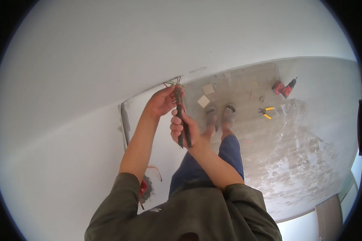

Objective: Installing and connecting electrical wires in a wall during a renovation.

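My right hand (185,129) is wrapped round the dark handles of a pair of pliers (180,138), which have a red patch near the pivot. Their jaws point up toward the wall. Beside the jaws, my left hand (163,101) is closed, thumb and fingers pinched at the ends of several thin electrical wires (169,83). Red, green and yellowish wires come out at the wall edge there. The exact grip of the left fingertips is partly hidden by the pliers.
A chased groove (125,120) runs down the white wall, and orange wire (156,168) hangs from a lower opening. On the dusty floor lie yellow-handled pliers (266,112), a red cordless drill (286,88), a small roll (262,99) and two beige square pieces (203,101) near my feet.
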`<state>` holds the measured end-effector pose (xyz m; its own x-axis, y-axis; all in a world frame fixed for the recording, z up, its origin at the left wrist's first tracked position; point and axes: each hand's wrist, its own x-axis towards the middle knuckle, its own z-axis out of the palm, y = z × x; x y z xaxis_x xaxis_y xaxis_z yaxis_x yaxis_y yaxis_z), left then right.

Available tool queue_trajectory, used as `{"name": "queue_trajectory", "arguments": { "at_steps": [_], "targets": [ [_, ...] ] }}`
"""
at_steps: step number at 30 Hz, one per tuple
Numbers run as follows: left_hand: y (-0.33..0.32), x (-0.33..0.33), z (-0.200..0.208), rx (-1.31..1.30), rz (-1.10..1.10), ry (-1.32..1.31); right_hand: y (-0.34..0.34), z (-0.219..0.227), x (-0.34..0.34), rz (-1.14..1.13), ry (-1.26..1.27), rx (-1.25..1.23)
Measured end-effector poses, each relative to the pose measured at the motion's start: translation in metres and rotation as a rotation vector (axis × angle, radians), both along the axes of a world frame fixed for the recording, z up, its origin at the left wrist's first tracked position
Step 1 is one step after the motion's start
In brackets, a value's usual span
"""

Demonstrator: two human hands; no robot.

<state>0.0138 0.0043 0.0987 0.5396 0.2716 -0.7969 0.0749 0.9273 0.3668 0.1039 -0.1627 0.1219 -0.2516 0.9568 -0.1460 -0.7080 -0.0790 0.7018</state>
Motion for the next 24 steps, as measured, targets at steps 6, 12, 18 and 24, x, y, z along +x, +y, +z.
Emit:
{"name": "queue_trajectory", "arguments": {
  "at_steps": [6,12,18,24],
  "targets": [
    [0.009,0.012,0.003,0.028,-0.023,0.046,-0.001,-0.013,0.037,0.420,-0.871,0.029],
    [0.009,0.010,0.000,0.065,-0.079,0.217,-0.018,-0.036,0.065,0.738,-2.345,0.007],
    [0.012,0.011,0.003,0.108,-0.101,0.284,0.010,-0.007,0.089,0.880,-2.633,0.078],
    [0.010,0.011,0.002,0.122,-0.080,0.275,0.028,0.016,0.108,1.046,-2.798,0.305]
  ]
}}
